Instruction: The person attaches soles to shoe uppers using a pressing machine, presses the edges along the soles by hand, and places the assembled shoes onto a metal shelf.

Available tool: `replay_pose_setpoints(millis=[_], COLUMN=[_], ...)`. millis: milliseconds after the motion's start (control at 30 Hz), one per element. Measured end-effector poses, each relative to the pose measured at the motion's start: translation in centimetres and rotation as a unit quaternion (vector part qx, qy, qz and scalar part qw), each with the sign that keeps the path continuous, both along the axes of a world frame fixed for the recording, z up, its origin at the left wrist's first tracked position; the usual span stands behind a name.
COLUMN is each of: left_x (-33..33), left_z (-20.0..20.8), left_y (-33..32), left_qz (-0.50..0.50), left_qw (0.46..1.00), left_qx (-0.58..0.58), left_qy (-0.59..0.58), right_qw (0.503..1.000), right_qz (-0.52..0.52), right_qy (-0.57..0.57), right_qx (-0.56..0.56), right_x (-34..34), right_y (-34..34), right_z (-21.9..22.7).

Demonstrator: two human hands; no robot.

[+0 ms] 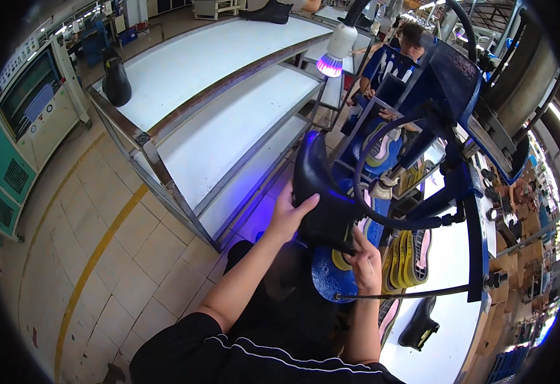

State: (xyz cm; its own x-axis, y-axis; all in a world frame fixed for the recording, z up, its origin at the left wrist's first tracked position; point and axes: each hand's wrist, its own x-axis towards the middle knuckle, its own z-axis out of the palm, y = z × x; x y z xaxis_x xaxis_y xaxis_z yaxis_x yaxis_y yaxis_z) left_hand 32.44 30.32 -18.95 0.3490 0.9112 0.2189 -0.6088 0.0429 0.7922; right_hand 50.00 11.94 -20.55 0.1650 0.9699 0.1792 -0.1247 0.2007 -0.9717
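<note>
While the left grip (291,214) curls around the glossy black boot (321,185), the right grip (365,259) — narrow, fingers bent — holds its lower end, the boot hanging tilted below the purple-glowing lamp (331,64).

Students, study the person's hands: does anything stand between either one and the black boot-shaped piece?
Nothing visible does. The left hand holds the black boot-shaped piece from its left side, and the right hand touches its lower end. A black hose curves past on the right, not between them.
</note>
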Motion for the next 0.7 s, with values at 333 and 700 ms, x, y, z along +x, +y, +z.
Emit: replay_pose_setpoints(millis=[333, 700], left_x=[-1.7, -3.6], left_z=[-1.2, -0.2], left_y=[4.9, 16.8], left_qz=[-0.403, -0.311], left_qw=[0.629, 0.719], left_qx=[-0.255, -0.351], left_qy=[-0.614, -0.513], right_qw=[0.969, 0.736], right_qz=[-0.213, -0.466], right_qy=[0.115, -0.36], right_qx=[0.058, 0.333], right_x=[-3.8, -8.5], right_y=[-6.7, -10.2], right_z=[0.4, 1.3])
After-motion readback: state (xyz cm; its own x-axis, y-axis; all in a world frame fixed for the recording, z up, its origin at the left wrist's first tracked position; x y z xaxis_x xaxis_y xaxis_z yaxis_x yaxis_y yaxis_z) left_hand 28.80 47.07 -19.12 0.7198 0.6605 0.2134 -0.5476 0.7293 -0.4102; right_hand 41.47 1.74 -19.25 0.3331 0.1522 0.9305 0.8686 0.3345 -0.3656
